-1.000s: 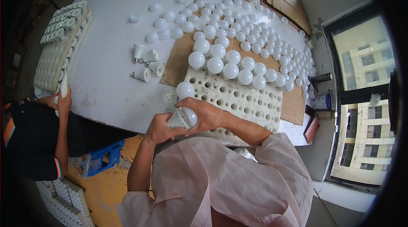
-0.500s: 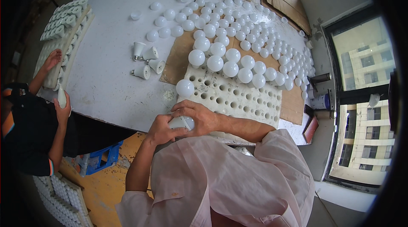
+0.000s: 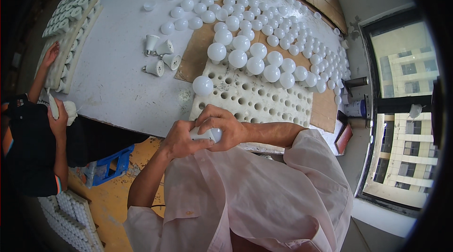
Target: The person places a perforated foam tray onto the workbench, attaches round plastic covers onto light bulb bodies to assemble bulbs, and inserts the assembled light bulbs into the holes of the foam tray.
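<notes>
Between my two hands, close in front of my body, is a white LED bulb point(image 3: 202, 134) lying on its side, its dome facing right. My left hand point(image 3: 180, 140) is closed around the housing end. My right hand point(image 3: 226, 127) is wrapped over the dome end, its fingers covering the top, so much of the bulb is hidden. Just beyond them lies a white foam tray point(image 3: 241, 100) with rows of holes. A single round dome point(image 3: 203, 85) sits at its left corner, and more white domes point(image 3: 255, 66) line its far edge.
Several bulb housings without domes point(image 3: 153, 67) lie on the white table point(image 3: 122, 73). Many loose domes spread over cardboard point(image 3: 194, 54) behind the tray. At left, a co-worker's hand point(image 3: 59, 115) holds a white object beside a stacked foam tray of bulbs point(image 3: 71, 16). A blue crate point(image 3: 112, 167) stands below.
Both my hands stay closed on the bulb, moving slightly right with it. The co-worker's hands have shifted left, and a whitish bundle now shows beside the lower one. The view has shifted slightly.
</notes>
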The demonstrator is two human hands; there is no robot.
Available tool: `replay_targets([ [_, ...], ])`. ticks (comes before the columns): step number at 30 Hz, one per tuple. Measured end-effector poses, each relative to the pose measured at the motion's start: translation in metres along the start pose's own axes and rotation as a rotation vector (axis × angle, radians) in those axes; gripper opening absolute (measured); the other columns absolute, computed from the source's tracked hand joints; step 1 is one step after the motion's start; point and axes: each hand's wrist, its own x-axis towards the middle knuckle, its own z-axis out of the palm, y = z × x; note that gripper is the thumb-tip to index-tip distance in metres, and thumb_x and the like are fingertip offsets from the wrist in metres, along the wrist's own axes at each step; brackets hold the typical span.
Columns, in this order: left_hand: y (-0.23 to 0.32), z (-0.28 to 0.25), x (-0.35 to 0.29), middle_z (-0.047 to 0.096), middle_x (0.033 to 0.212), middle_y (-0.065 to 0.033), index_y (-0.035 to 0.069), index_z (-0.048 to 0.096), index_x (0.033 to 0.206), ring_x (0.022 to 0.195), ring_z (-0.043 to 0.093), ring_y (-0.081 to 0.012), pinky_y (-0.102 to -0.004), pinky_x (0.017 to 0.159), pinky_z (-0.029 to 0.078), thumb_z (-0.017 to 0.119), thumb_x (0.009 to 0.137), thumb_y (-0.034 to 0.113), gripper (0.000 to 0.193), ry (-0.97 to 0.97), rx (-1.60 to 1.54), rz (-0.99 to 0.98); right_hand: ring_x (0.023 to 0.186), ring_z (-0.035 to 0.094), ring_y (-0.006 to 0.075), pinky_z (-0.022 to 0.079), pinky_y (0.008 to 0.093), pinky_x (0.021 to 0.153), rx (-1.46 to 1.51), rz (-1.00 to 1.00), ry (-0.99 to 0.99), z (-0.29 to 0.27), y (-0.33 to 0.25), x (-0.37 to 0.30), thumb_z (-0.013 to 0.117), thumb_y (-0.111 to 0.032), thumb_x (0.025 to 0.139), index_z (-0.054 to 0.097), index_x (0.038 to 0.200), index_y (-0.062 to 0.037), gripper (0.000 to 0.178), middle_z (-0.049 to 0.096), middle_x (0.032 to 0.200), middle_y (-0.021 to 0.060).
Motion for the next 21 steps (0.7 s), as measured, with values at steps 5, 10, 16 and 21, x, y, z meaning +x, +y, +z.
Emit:
replay_targets([
  [5, -0.009, 0.002, 0.007, 0.068, 0.076, -0.0166, -0.007, 0.066, 0.087, 0.071, 0.069, -0.0226, -0.0330, 0.065, 0.054, 0.079, 0.067, 0.034, 0.047, 0.075, 0.128, 0.173, 0.098, 0.054, 0.0245, 0.047, 0.0341, 0.081, 0.035, -0.025, 0.099, 0.004, 0.010, -0.008, 0.081, -0.008, 0.059, 0.057, 0.107, -0.0093, 0.054, 0.052, 0.106, 0.0103],
  [10, -0.013, 0.006, 0.010, 0.068, 0.075, -0.0154, -0.006, 0.064, 0.088, 0.073, 0.068, -0.0217, -0.0330, 0.064, 0.053, 0.080, 0.068, 0.040, 0.053, 0.134, 0.222, 0.278, 0.111, 0.044, 0.0286, 0.040, 0.0396, 0.092, -0.015, -0.090, 0.134, 0.001, 0.019, -0.016, 0.082, -0.011, 0.061, 0.043, 0.130, -0.0117, 0.079, 0.042, 0.120, 0.0143],
  [16, -0.016, 0.011, 0.015, 0.067, 0.077, -0.0171, -0.005, 0.062, 0.093, 0.069, 0.069, -0.0297, -0.0366, 0.062, 0.055, 0.082, 0.066, 0.046, 0.061, 0.251, 0.467, 0.462, 0.121, 0.044, 0.0342, 0.039, 0.0476, 0.101, -0.004, -0.107, 0.135, -0.001, 0.025, -0.022, 0.085, -0.014, 0.065, 0.031, 0.143, -0.0156, 0.095, 0.036, 0.126, 0.0165],
  [21, -0.016, 0.012, 0.016, 0.066, 0.076, -0.0162, -0.004, 0.061, 0.094, 0.066, 0.068, -0.0308, -0.0357, 0.059, 0.055, 0.081, 0.067, 0.044, 0.059, 0.402, 0.639, 0.633, 0.120, 0.045, 0.0345, 0.041, 0.0455, 0.099, -0.057, -0.081, 0.068, -0.004, 0.025, -0.024, 0.086, -0.012, 0.064, 0.030, 0.144, -0.0147, 0.098, 0.040, 0.131, 0.0184],
])
